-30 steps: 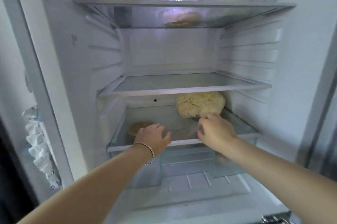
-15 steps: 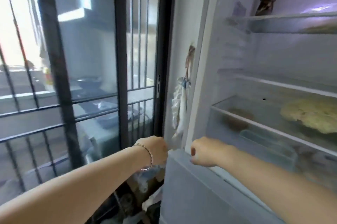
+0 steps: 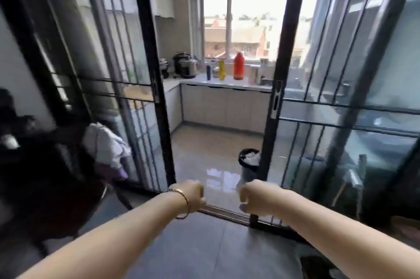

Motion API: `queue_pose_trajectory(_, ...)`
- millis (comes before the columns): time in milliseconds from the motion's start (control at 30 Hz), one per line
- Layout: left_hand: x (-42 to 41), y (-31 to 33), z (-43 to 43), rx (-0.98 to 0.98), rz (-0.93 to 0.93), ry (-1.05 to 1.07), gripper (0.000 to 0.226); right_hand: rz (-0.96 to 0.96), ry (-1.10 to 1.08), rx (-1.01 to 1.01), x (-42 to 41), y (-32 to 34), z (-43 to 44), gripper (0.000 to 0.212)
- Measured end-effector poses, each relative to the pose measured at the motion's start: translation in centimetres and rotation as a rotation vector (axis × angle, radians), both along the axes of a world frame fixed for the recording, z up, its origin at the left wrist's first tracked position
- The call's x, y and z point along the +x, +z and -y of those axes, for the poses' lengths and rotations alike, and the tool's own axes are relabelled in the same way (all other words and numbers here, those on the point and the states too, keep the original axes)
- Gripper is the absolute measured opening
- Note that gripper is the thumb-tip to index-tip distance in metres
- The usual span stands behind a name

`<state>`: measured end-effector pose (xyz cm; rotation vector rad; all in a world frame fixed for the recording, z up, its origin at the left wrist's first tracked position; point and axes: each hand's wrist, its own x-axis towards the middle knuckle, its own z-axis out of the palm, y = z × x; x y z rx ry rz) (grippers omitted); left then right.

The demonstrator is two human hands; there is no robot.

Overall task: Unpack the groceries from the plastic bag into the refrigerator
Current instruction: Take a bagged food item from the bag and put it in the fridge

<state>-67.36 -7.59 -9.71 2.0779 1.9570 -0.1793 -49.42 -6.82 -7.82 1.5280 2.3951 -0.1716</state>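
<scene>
While left hand (image 3: 193,194) and right hand (image 3: 252,197) hover loosely curled, empty, no bag or fridge shows; bearing unknowable

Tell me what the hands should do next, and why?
Probably turn left toward the white bundle, which may be the grocery bag, though it is blurred. Both the left hand and right hand hold nothing, and no refrigerator is in view.
</scene>
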Motion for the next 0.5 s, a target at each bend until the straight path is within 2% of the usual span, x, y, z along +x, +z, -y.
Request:
queue_pose_trajectory(100,-12.4,-0.5,4.8,0.004,0.009,0.202,0.029,-0.030,0.160,0.000,-12.4,-0.9,1.1,0.034)
queue_pose_trajectory(267,-32.0,-0.7,16.0,0.002,0.037,0.516,0.023,-0.042,0.422,-0.082,-33.4,-1.7,6.0,0.024)
queue_pose_trajectory(367,-41.4,-0.8,23.1,0.015,0.064,0.690,0.014,-0.052,0.547,-0.116,-44.6,-1.8,9.8,0.031)
queue_pose_trajectory(500,-51.5,-0.5,30.9,0.042,0.045,0.871,0.017,-0.062,0.729,-0.145,-57.6,-1.2,14.4,0.030)
